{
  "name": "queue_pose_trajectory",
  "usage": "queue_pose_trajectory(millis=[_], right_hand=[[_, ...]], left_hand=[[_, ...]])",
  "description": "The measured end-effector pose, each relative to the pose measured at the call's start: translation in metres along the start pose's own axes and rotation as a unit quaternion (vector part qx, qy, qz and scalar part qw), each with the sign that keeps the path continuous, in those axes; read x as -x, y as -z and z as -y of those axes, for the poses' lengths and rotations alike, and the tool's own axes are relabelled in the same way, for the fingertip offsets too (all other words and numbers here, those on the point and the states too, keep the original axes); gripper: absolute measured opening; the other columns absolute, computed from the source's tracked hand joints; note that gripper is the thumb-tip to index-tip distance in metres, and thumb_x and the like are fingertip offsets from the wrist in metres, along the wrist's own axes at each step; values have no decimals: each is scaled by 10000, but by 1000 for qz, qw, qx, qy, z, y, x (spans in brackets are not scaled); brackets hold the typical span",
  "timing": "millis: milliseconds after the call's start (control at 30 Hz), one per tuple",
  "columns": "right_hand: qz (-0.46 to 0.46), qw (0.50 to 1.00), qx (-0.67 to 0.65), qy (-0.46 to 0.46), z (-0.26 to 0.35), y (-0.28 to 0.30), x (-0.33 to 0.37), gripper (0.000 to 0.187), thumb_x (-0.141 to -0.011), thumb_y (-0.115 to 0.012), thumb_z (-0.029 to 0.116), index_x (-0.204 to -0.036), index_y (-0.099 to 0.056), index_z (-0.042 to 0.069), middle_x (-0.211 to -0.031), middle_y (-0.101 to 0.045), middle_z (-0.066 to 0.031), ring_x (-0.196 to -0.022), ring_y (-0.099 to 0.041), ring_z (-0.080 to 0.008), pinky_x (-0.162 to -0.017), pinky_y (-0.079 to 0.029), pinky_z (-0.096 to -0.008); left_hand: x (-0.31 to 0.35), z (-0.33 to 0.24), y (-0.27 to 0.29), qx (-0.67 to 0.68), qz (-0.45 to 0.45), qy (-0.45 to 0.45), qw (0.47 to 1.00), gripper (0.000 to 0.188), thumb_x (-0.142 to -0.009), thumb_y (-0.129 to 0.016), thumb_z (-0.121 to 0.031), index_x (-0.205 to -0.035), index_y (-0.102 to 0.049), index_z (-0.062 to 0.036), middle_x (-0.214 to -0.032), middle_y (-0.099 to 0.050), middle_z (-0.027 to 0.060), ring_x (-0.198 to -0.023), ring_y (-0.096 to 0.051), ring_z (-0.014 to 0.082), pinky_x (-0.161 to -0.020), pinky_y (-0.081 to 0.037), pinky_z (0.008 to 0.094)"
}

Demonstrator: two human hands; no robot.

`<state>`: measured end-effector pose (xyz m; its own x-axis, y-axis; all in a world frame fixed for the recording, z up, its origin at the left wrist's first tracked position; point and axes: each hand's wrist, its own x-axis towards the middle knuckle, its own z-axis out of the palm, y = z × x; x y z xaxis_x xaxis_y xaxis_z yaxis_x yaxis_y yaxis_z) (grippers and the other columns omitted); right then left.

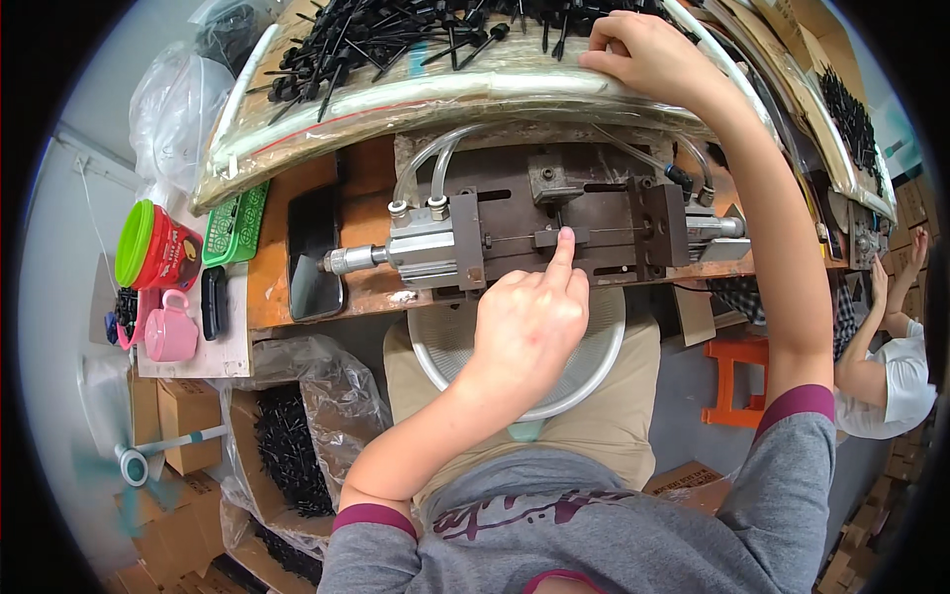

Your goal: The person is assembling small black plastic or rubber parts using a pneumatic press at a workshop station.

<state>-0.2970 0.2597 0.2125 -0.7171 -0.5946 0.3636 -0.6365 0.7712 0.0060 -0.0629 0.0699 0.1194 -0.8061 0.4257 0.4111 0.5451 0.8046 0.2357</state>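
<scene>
My left hand (534,322) reaches over the front of a metal clamping fixture (510,178). Its index finger is stretched out, the tip touching a small dark block (546,238) at the fixture's middle. The other fingers bend under and appear to hold nothing. Over the front edge of a raised tray (396,97), my right hand (648,54) rests with curled fingers beside a heap of black stemmed plastic parts (396,40). Anything between those fingers is hidden. Pneumatic cylinders (421,246) with clear hoses flank the fixture.
A white basket (435,361) sits on my lap below the bench. To the left are a phone (315,252), a green basket (236,226), a pink cup (171,329) and a box of black parts (292,450). An orange stool (732,381) and another person (891,376) are at right.
</scene>
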Motion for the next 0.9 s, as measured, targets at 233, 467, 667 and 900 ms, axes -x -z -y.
queue_pose_trajectory(millis=[233,467,667,900], right_hand=[[-35,991,53,-116,14,8,20,342,-946,-703,377,-940,-667,37,-693,-606,-73,-631,-554,-185,-606,-436,-341],[-46,952,-281,-113,55,36,65,292,-884,-799,242,-1092,-739,46,-729,-628,27,-646,-581,-35,-554,-427,-220],[-132,974,-181,38,124,16,151,278,-775,-798,23,-1037,-703,18,-1139,-641,-146,-960,-687,-273,-789,-588,-352],[-63,968,-244,-6,157,-30,190,249,-761,-784,30,-983,-674,12,-1368,-628,-163,-826,-718,-273,-713,-590,-345]], left_hand=[[-3,-3,6,-1,30,13,999,225,-767,-775,-103,-962,-705,-15,-1282,-670,232,-641,-705,273,-633,-567,358],[-34,15,40,161,39,33,986,315,-816,-838,-271,-1015,-723,-55,-1026,-756,86,-658,-715,194,-612,-561,296],[-142,93,75,-8,-211,87,974,204,-793,-755,-155,-976,-755,-67,-979,-743,202,-1068,-706,350,-934,-554,428],[-198,124,50,-272,-91,73,955,105,-806,-666,-77,-818,-756,-25,-866,-741,207,-839,-749,357,-720,-604,442]])
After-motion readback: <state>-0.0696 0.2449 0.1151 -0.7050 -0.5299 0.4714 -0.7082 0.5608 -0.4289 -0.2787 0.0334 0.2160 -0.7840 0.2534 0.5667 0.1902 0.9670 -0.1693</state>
